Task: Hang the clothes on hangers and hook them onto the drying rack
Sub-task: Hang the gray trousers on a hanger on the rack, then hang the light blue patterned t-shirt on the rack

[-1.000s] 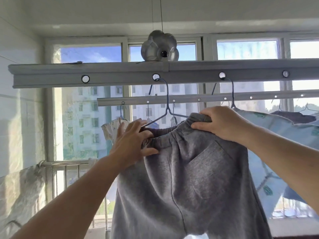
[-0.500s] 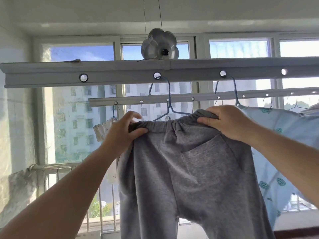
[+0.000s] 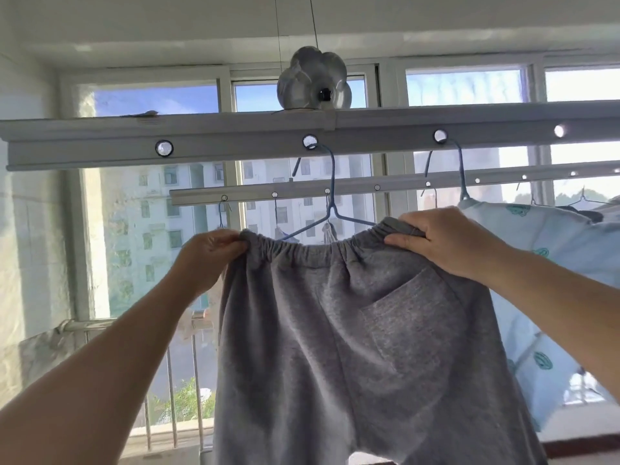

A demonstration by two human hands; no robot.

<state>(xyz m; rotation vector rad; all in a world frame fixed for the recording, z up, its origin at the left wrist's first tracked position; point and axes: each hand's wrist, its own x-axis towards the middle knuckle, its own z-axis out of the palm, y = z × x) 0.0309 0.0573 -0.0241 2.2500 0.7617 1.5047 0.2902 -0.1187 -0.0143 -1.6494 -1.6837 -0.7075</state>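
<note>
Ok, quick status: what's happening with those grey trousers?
Left hand and right hand grip waistband of grey trousers. Blue hanger hooked on rack. Nothing blocking.

Two hands, the left hand [image 3: 209,255] and right hand [image 3: 439,241], gripped opposite ends of the elastic waistband of grey sweatpants [image 3: 352,347] draped over a blue hanger [image 3: 330,209] hooked into a hole of the drying rack rail [image 3: 235,142] before sunlit windows [image 3: 157,102].
</note>
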